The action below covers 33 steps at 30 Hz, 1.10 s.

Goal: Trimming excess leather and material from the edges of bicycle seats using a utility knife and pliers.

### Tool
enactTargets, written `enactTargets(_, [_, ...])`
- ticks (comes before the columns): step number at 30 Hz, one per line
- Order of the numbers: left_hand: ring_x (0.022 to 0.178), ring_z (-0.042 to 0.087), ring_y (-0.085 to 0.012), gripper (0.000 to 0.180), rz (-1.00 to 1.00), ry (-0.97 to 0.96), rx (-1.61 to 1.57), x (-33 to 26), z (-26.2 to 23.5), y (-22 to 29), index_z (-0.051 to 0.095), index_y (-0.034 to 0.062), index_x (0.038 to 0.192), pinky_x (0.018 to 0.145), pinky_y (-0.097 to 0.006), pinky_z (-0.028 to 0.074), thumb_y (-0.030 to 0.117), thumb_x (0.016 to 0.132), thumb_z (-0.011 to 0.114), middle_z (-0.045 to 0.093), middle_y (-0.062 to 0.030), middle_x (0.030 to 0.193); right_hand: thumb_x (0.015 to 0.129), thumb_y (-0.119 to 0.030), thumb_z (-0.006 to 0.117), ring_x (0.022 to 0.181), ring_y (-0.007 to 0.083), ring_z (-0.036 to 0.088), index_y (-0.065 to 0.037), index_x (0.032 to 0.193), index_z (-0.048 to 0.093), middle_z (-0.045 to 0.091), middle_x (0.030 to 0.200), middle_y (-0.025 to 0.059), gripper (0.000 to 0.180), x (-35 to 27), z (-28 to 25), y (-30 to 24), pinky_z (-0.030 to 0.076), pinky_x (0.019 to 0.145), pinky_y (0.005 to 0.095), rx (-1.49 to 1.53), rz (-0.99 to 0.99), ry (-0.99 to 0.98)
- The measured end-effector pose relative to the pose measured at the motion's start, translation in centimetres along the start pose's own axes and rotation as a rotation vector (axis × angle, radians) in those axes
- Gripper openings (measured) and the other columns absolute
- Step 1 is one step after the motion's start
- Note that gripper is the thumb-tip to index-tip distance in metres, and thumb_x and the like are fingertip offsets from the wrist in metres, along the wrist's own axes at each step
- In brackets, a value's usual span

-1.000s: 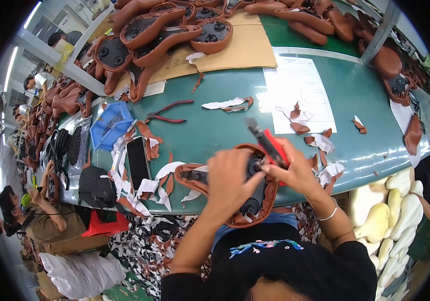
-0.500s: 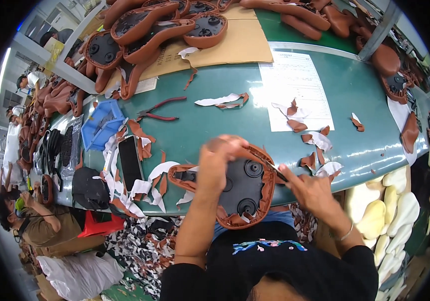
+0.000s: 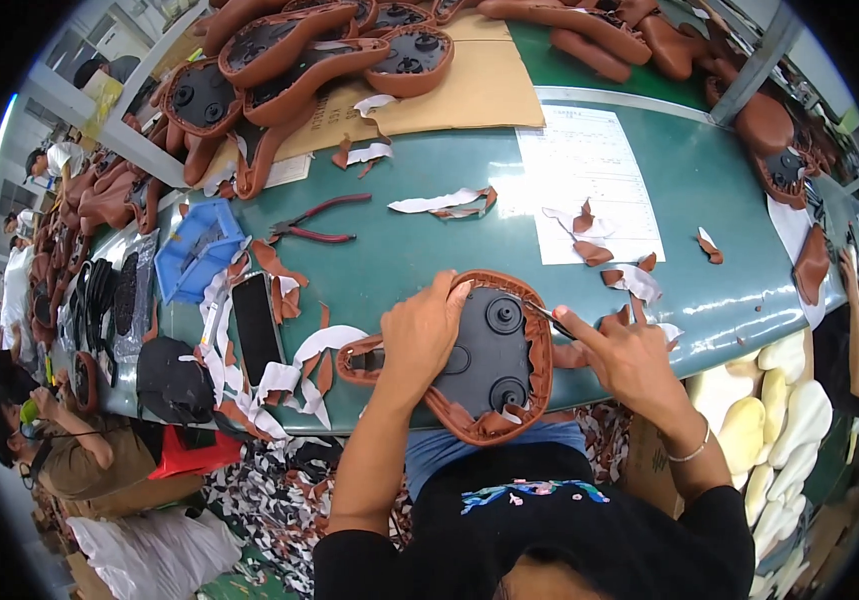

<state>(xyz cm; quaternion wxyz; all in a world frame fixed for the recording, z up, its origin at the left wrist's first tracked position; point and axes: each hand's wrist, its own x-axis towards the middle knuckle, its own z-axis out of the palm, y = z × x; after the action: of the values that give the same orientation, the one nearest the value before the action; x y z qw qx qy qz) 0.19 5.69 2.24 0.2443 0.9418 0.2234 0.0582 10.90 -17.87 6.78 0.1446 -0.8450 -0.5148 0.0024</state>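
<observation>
A brown-covered saddle (image 3: 479, 350) with a black plastic base lies underside up at the table's near edge, its narrow nose pointing left. My left hand (image 3: 424, 325) is closed on its far left rim, the thumb over the edge. A slim, dark knife-like tool (image 3: 552, 321) is in my right hand (image 3: 624, 355), its tip at the gathered cover along the right rim. Just below those fingers a brown strip of cover (image 3: 571, 355) shows; whether it is still attached I cannot tell.
Red-handled pliers (image 3: 319, 220), a blue tray (image 3: 171, 275), a phone (image 3: 257, 318) and several scraps lie on the green table (image 3: 429, 250). Finished-looking saddles (image 3: 294, 50) pile on cardboard at the back. Pale foam pieces (image 3: 799, 440) stand at right. Co-workers sit at left.
The left hand, blurred near the far rim before, has shifted left and grips the saddle, which has turned slightly. A white-and-brown scrap has appeared by the cardboard. My right hand stays at the right rim.
</observation>
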Motion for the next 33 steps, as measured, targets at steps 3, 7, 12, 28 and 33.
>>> enactTargets(3, [0.073,0.061,-0.039,0.033,-0.035,0.047,-0.017,-0.7,0.3,0.7,0.055,0.0098,0.109,0.061,-0.048,0.046,0.036,0.095,0.041,0.064,-0.0171,0.088,0.079,-0.01,0.057,0.047,0.0261,0.052,-0.02,0.134,0.044,0.053,0.065,0.0109,0.058,0.0,0.3,-0.8,0.041,0.047,0.0365,-0.228,-0.071,-0.14])
enactTargets(7, [0.072,0.061,-0.0384,0.034,-0.162,0.211,-0.07,-2.3,1.1,2.0,0.056,0.0106,0.108,0.062,-0.048,0.046,0.037,0.095,0.04,0.063,-0.014,0.088,0.075,-0.006,0.052,0.047,0.0242,0.057,-0.007,0.135,0.038,0.056,0.061,0.0121,0.062,-2.7,0.3,-3.2,0.042,0.041,0.037,-0.344,-0.045,-0.207])
enactTargets(12, [0.074,0.06,-0.0383,0.035,-0.217,0.232,-0.052,-3.1,1.1,1.6,0.057,0.0105,0.108,0.064,-0.048,0.046,0.038,0.095,0.039,0.063,-0.0135,0.09,0.081,-0.009,0.055,0.055,0.0312,0.06,-0.004,0.132,0.041,0.062,0.073,0.0147,0.053,-3.4,-0.6,-3.1,0.049,0.062,0.0414,-0.141,0.038,-0.133])
enactTargets(28, [0.116,0.043,-0.0305,0.022,0.286,0.387,0.008,-2.0,0.7,4.2,0.065,0.0136,0.099,0.095,-0.053,0.027,0.028,0.082,0.06,0.054,-0.0077,0.113,0.08,-0.013,0.066,0.072,0.0077,0.05,-0.003,0.121,0.049,0.057,0.083,0.0003,0.045,3.0,2.7,-1.9,0.044,0.066,0.0236,1.111,0.288,0.04])
enactTargets(33, [0.119,0.04,-0.026,0.013,0.374,0.257,-0.105,-1.4,1.5,2.8,0.066,0.0056,0.077,0.101,-0.054,0.015,0.018,0.078,0.064,0.052,-0.0036,0.114,0.082,-0.014,0.064,0.069,0.0205,0.06,-0.011,0.127,0.05,0.063,0.078,0.0088,0.047,0.7,2.1,0.4,0.045,0.072,0.0316,0.538,0.104,0.193])
